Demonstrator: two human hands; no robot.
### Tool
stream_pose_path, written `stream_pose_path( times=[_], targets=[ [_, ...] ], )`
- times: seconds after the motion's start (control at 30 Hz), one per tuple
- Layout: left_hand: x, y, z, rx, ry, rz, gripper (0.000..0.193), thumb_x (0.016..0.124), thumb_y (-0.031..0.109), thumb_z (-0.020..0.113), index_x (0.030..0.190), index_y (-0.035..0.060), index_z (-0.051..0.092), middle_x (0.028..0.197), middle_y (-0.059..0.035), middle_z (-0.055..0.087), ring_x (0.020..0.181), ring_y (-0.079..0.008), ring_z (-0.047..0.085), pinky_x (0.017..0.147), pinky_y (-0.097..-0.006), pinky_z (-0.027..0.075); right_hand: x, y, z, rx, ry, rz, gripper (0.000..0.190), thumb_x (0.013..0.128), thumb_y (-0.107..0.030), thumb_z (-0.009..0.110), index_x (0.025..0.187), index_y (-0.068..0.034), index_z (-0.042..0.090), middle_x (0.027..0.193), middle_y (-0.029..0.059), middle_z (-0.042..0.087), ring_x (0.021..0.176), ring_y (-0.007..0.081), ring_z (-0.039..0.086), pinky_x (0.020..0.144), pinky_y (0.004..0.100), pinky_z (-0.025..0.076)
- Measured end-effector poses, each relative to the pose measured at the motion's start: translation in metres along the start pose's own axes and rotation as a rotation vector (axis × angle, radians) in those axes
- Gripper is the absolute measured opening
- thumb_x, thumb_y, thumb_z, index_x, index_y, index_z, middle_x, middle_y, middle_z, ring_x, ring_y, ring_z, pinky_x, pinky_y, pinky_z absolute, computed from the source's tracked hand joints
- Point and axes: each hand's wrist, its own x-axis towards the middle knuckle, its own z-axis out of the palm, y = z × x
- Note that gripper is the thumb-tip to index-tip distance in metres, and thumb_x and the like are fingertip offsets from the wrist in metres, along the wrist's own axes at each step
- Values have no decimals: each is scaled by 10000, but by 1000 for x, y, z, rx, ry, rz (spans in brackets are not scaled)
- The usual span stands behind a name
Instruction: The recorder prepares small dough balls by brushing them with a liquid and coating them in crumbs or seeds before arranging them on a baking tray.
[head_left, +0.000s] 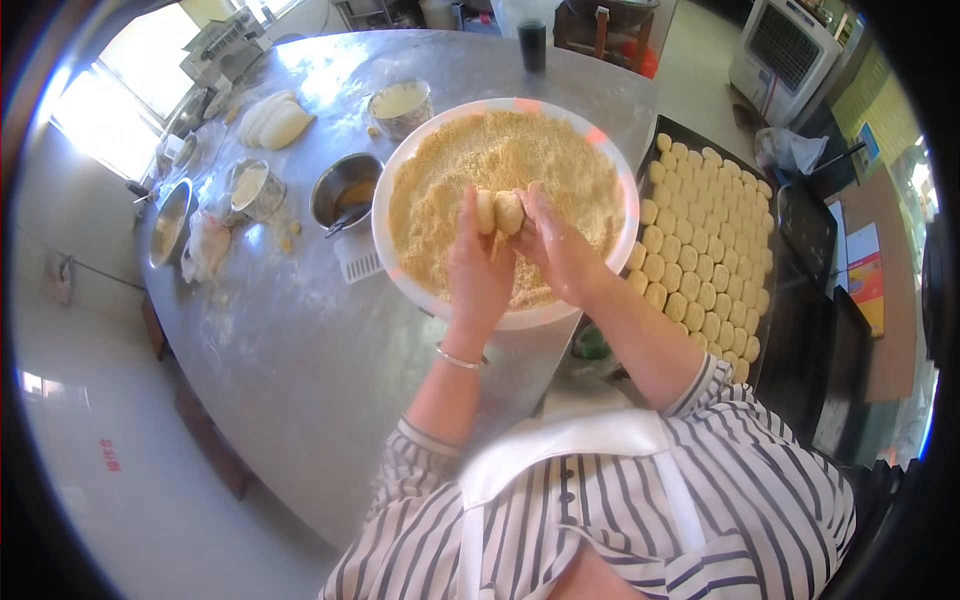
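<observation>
A large white plastic basin (382, 232) filled with pale yellow sesame seeds (517, 146) stands before me on the metal table. Over the seeds, my left hand (481, 270) grips a smooth pale dough piece (486, 212) between thumb and fingers. My right hand (559, 251) holds a seed-coated dough piece (509, 212) close beside it; the two pieces seem to touch. To the right of the basin, a dark baking tray (766, 300) carries rows of coated dough pieces (705, 266). Some fingertips are hidden behind the dough.
Left of the basin are a steel bowl (324, 196) of brown liquid with a utensil, a white slotted scraper (360, 259) and a container of pale powder (257, 191). Farther back lie a large dough lump (276, 124), another container (401, 112) and a dark cup (532, 46).
</observation>
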Motion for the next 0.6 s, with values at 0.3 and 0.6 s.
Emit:
stream_pose_path(
  times=[0.3,0.6],
  targets=[
    [-8,3,-22,-925,21,-184,841,889,-139,671,1604,48,270,1288,-160,633,1180,-243,655,988,-343,568,-30,-11,-43,118,-87,2,630,919,-86,745,1470,7,455,1337,89,610,1251,173,588,1091,355,478],
    [-22,28,-9,-826,-148,-331,643,880,-94,718,1456,-30,439,1230,-152,647,1100,-261,702,908,-357,615,-63,-21,-82,-201,-4,-136,722,829,90,751,1488,-23,478,1269,91,671,1144,152,654,983,302,547]
  ],
)
